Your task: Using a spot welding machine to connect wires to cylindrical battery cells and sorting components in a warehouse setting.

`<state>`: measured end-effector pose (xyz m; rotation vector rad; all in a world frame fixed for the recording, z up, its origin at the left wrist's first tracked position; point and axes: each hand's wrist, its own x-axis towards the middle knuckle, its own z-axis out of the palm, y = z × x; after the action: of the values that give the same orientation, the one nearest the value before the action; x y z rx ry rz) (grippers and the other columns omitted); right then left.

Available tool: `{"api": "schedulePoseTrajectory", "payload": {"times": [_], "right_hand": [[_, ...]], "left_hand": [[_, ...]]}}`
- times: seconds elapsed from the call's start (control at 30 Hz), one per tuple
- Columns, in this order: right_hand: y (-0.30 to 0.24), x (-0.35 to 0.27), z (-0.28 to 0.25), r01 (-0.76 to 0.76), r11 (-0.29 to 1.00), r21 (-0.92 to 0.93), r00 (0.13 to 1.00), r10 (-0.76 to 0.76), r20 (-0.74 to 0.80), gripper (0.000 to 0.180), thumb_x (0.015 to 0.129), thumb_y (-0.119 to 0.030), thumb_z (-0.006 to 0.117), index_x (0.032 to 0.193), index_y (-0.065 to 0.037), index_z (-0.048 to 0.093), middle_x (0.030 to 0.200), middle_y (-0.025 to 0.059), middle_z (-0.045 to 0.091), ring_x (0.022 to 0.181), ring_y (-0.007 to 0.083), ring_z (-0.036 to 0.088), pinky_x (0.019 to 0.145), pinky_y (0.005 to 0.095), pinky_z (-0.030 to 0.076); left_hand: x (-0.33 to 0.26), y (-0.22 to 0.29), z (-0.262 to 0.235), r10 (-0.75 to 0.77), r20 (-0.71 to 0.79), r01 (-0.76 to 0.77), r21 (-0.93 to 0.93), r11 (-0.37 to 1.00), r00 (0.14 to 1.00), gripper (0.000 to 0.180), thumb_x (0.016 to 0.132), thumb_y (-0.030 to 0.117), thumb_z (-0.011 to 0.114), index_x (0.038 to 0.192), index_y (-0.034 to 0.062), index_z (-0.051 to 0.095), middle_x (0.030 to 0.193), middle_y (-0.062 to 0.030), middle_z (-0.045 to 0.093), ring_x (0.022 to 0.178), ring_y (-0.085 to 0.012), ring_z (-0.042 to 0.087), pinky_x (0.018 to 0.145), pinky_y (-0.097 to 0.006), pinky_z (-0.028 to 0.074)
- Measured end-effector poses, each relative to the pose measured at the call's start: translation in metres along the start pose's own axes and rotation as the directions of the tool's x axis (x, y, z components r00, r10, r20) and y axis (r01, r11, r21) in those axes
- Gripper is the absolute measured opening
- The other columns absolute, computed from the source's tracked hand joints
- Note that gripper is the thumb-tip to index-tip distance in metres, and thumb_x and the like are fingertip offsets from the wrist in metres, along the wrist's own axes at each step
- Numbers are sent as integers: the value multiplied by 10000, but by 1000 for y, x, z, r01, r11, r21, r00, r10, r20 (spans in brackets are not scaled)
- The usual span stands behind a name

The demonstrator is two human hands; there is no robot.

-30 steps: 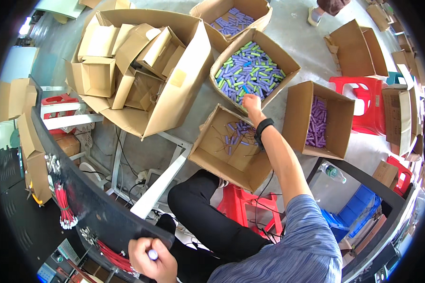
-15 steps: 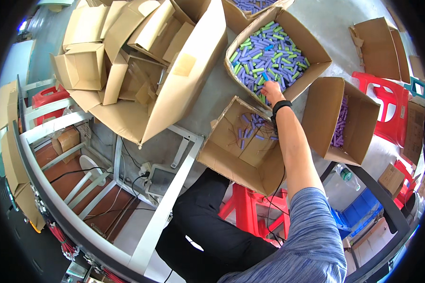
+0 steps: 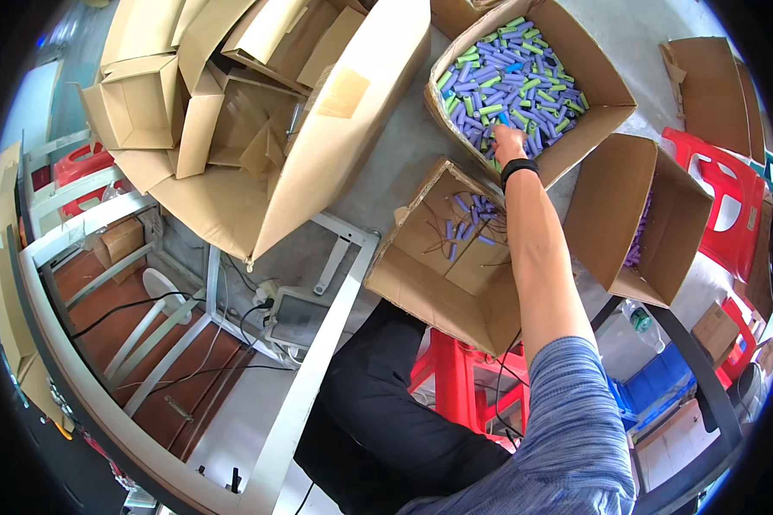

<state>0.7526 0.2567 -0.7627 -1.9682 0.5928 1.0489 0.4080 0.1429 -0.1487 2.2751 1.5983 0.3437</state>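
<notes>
My right hand [image 3: 508,142] reaches into a cardboard box [image 3: 605,107] of small cylinders that look like battery cells [image 3: 524,81], mostly purple and light green, a few blue. Its fingers are curled down among the cells at the box's near side, and what they grip is hidden. Just beyond the fingertips is a blue cell [image 3: 503,118]. Below my forearm stands a second cardboard box [image 3: 438,279], holding a small group of purple cells [image 3: 465,230] and thin reddish-brown wires. My left hand is out of view.
A third box [image 3: 605,210] at the right holds purple pieces. Flattened cartons fill a large box [image 3: 318,163] at the left. A pale metal frame [image 3: 318,356] stands beside my legs. Red stools [image 3: 451,378], a blue crate [image 3: 661,378] and a bottle [image 3: 642,322] are nearby.
The view has shifted, so the boxes appear slightly higher and farther right. My right hand stays in the box of cells, its fingers still curled at nearly the same spot.
</notes>
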Motion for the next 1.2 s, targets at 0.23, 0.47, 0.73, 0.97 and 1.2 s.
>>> {"api": "schedulePoseTrajectory", "payload": {"times": [0.23, 0.47, 0.73, 0.97, 1.2], "right_hand": [[0, 3, 0, 86, 991, -98, 993, -93, -69, 419, 738, -175, 765, 999, 38, 515, 760, 108, 538, 586, 188, 485, 480, 330, 390], [2, 8, -13, 136, 971, -194, 979, -103, 175, 177, 789, -52, 661, 893, 21, 537, 690, 91, 572, 555, 177, 525, 453, 340, 388], [-6, -78, -46, 182, 977, 115, 934, -208, 291, 135, 869, -35, 502, 1001, -6, 499, 860, 110, 642, 635, 144, 551, 543, 295, 442], [-32, -209, -123, 138, 918, 371, 512, -387, 767, 539, 952, -51, 456, 1435, -148, 240, 1118, 67, 587, 783, 108, 550, 715, 281, 484], [-70, -277, -159, 243, 806, 540, 438, -587, 680, 453, 952, -43, 463, 1370, -141, 319, 1029, 63, 566, 742, 118, 492, 671, 261, 437]], "left_hand": [[4, -2, 2, -14, 19, 14, -23, 1000, 1000, 80, 884, 23, 490, 808, -2, 499, 631, -93, 443, 498, -247, 387, 472, -372, 318], [3, -3, -2, -18, 26, 19, -59, 998, 1000, 73, 881, 20, 492, 812, -2, 503, 631, -94, 444, 497, -248, 387, 471, -372, 317], [-14, 6, -18, -21, 23, 23, -88, 996, 1000, 65, 877, 17, 494, 816, -2, 507, 631, -96, 445, 497, -248, 386, 469, -372, 316], [-17, 7, -24, 67, 28, -69, 64, 996, 997, 134, 850, 94, 626, 779, 3, 558, 615, -125, 492, 479, -294, 426, 458, -388, 345], [-24, -6, -8, 176, -164, -180, -9, 984, 971, 124, 845, 85, 622, 826, 2, 532, 643, -109, 481, 520, -298, 454, 489, -388, 337]]}}
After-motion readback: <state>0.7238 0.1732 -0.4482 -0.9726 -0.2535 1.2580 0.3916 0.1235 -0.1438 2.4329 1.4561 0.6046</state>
